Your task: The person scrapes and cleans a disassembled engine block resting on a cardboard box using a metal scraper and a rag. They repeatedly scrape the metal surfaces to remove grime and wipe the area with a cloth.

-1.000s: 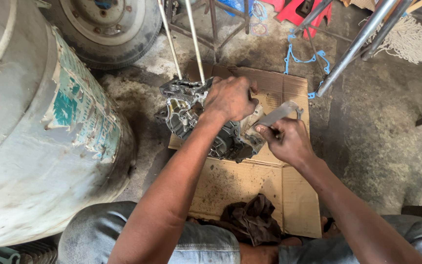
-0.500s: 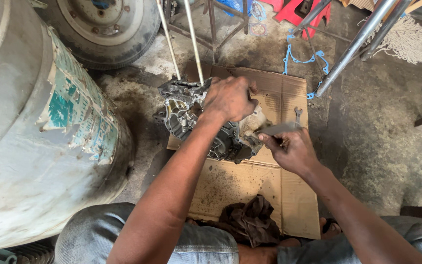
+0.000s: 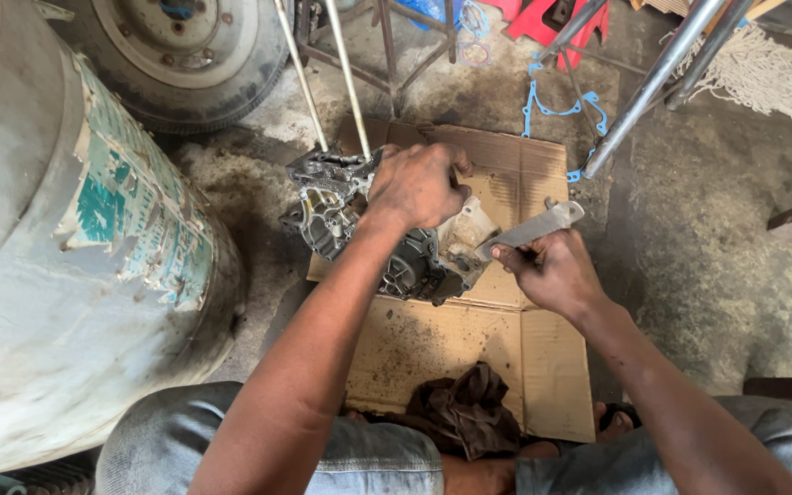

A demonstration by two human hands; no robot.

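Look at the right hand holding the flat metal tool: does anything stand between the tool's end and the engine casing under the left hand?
Nothing visible does. The tool in the right hand reaches straight to the pale side of the engine casing, its near end at or touching it. The left hand rests on top of the casing, clear of the tool's path.

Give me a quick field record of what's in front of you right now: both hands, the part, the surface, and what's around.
left hand: left hand pressed on top of the engine casing, steadying it
right hand: right hand in a closed grip on a flat metal tool, its tip against the casing's pale right edge
surface: flattened cardboard on a concrete floor
near the person: dark rag on the cardboard's near edge
left side: large pale drum
top: wheel, blue gasket, metal tubes
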